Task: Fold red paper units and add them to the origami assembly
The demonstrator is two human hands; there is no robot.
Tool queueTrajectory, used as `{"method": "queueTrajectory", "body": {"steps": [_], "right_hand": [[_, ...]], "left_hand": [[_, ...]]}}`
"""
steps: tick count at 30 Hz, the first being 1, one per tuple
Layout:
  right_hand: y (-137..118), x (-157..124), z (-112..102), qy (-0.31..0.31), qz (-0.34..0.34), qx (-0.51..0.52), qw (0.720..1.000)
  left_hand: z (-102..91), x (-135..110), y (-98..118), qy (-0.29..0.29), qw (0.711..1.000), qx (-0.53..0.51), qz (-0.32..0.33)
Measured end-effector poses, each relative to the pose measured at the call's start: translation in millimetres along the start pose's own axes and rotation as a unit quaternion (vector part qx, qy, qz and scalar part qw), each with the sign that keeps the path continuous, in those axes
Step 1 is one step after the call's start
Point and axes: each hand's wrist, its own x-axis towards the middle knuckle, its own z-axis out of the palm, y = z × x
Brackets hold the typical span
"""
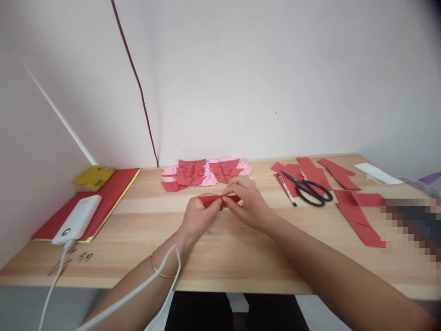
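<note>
Above the middle of the wooden table, a small folded piece of red paper is held between both hands. My left hand pinches its left part with the thumb in front. From the other side, my right hand grips it, its thumb tip close to the left thumb. My fingers hide part of the paper. Just behind the hands lie rows of folded red paper pieces and pink paper pieces, overlapping one another near the wall.
To the right are black-handled scissors, a white pen and several red paper strips. A white strip lies farther right. On the left, a white power bank with a cable rests on red sheets, near a yellow packet.
</note>
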Motion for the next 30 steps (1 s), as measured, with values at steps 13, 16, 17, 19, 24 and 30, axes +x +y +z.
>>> {"method": "queueTrajectory", "body": {"steps": [13, 16, 17, 19, 24, 30], "right_hand": [[1, 4, 1, -0.031, 0.189, 0.187, 0.963], [2, 3, 4, -0.039, 0.231, 0.230, 0.945], [3, 3, 5, -0.040, 0.243, 0.245, 0.938], [2, 2, 6, -0.043, 0.262, 0.282, 0.922], [0, 3, 7, -0.049, 0.275, 0.326, 0.903], [2, -1, 10, -0.055, 0.225, 0.225, 0.946]], "left_hand": [[4.8, 3, -13, -0.028, 0.980, -0.172, -0.095], [5.3, 3, -14, -0.024, 0.982, -0.161, -0.100], [5.4, 4, -14, -0.026, 0.982, -0.158, -0.097], [5.9, 4, -15, -0.028, 0.984, -0.153, -0.087], [7.7, 4, -15, -0.032, 0.984, -0.159, -0.068], [8.0, 5, -19, -0.038, 0.987, -0.136, -0.075]]}}
